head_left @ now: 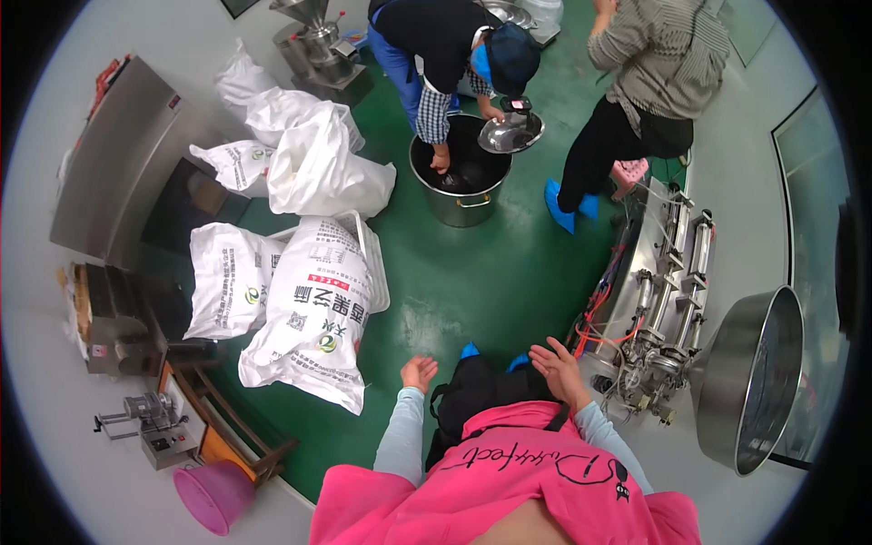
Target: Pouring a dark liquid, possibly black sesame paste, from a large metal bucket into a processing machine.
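My left hand [419,372] hangs in the air in front of me, fingers loosely bent with nothing in them. Held out on the other side, my right hand [559,371] is empty, its fingers stretched and apart. Both are above the green floor, touching no object. Nearest to the left one is a large printed white sack [313,300] lying on its side. A filling machine [654,300] with metal cylinders and orange and clear tubes stands closest to the right one, beside a big steel hopper [749,381].
Ahead, a bending co-worker [445,54] reaches into a deep steel pot [461,204] of dark contents and holds a metal bowl [510,133]. Another person [654,73] stands at the right. More white sacks [331,163], a pink bucket [215,495] and a wooden stool [227,422] are at the left.
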`<move>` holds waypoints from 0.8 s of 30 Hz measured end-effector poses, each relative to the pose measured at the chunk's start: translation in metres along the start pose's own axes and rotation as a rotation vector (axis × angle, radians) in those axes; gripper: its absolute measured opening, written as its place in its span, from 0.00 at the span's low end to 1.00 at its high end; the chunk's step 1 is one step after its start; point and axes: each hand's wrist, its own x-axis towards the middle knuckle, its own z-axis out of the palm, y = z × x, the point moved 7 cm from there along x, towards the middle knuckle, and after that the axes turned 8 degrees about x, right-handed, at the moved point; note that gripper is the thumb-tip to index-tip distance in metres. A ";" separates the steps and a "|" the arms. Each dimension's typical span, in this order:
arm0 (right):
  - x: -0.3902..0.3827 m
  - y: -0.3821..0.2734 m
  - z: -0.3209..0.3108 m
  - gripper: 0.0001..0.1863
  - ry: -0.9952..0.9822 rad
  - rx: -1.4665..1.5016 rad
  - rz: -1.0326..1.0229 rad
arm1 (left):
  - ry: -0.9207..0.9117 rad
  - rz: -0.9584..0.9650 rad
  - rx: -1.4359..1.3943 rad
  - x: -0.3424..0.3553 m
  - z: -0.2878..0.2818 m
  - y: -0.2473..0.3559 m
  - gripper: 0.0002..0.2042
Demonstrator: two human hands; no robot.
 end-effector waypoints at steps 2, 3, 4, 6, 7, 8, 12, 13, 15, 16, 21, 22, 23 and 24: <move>0.004 -0.006 -0.001 0.32 0.009 0.007 -0.005 | 0.017 -0.011 -0.010 0.001 0.003 0.002 0.22; 0.007 -0.010 0.000 0.32 0.012 0.006 -0.008 | 0.018 -0.012 -0.004 0.002 0.006 0.003 0.22; 0.010 -0.013 0.001 0.32 0.014 0.011 -0.007 | 0.025 -0.010 -0.006 0.002 0.010 0.004 0.22; 0.018 -0.019 0.005 0.32 0.004 0.030 0.018 | 0.035 -0.004 -0.006 0.002 0.018 0.008 0.22; 0.023 -0.022 0.007 0.32 0.005 0.035 0.020 | 0.033 -0.006 -0.028 0.002 0.020 0.007 0.21; 0.030 -0.025 0.012 0.31 -0.016 0.013 0.038 | 0.030 -0.007 -0.050 0.002 0.024 0.008 0.21; 0.061 -0.040 0.022 0.32 -0.083 -0.014 0.099 | 0.030 0.037 -0.100 0.000 0.034 0.014 0.23; 0.069 -0.046 0.024 0.32 -0.089 -0.004 0.098 | 0.056 0.044 -0.100 -0.001 0.034 0.015 0.22; 0.084 -0.056 0.027 0.32 -0.126 -0.020 0.119 | 0.086 0.054 -0.095 -0.003 0.035 0.019 0.21; 0.091 -0.062 0.028 0.32 -0.126 -0.012 0.125 | 0.109 0.049 -0.089 -0.008 0.035 0.021 0.21; 0.114 -0.097 0.014 0.32 -0.068 0.053 0.113 | 0.148 0.052 -0.029 -0.019 0.056 0.035 0.25; 0.118 -0.099 0.007 0.32 -0.061 0.061 0.124 | 0.161 0.047 -0.021 -0.022 0.059 0.038 0.25; 0.122 -0.102 -0.003 0.31 -0.050 0.079 0.112 | 0.163 0.042 0.019 -0.025 0.064 0.041 0.25; 0.125 -0.105 -0.013 0.31 -0.037 0.097 0.099 | 0.165 0.036 0.060 -0.027 0.069 0.041 0.25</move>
